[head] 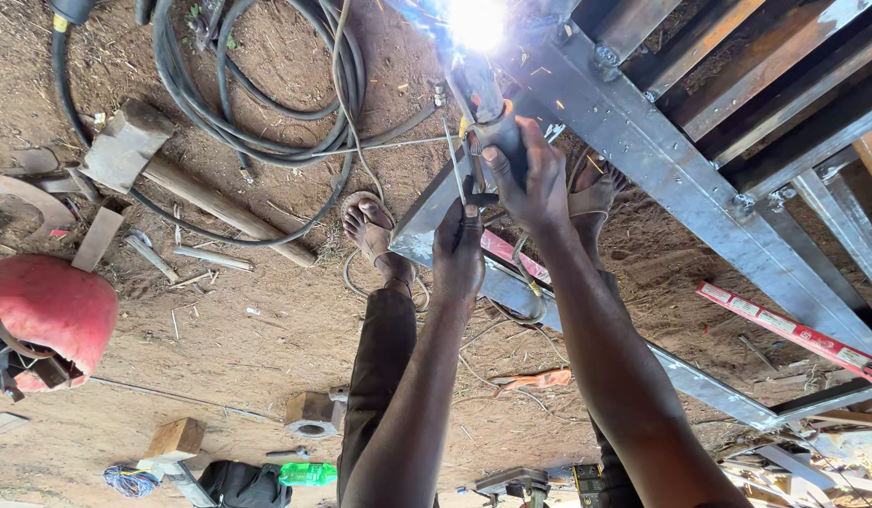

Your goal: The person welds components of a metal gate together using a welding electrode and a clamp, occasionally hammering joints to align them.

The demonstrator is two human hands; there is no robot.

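My right hand is shut around the handle of a welding electrode holder. The holder points up at a bright white arc on a grey steel frame beam. Just below, my left hand pinches a thin metal rod beside the holder and touches my right hand. Both forearms reach up from the bottom of the view. My sandalled feet stand on brown dirt on either side of the beam.
Coiled black cables lie at top left, with a wooden mallet beside them. A red rounded tank is at the left edge. A red spirit level lies at right, and wood blocks and a green bottle lie below.
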